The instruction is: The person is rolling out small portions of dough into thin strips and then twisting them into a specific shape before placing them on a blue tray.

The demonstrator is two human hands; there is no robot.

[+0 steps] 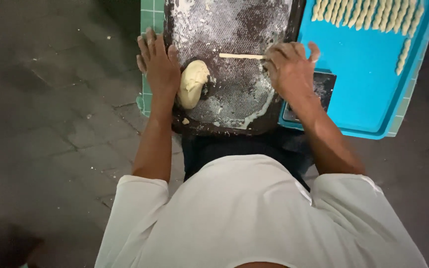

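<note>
Rolling step: your right hand [289,69], fingers curled, rolls a dough rope [241,56] at frame centre; your left hand [159,62] rests flat beside the dough lump [192,83]. Next calls for even pressure.

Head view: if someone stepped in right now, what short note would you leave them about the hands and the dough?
Left hand: flat, open, beside the pale yellow dough lump.
Right hand: on one end of a thin rolled dough strip.
Both dough pieces lie on the dark floured board.
Done: twisted dough sticks lined up on the blue tray.
Left: the lump is unshaped, the strip untwisted.
</note>
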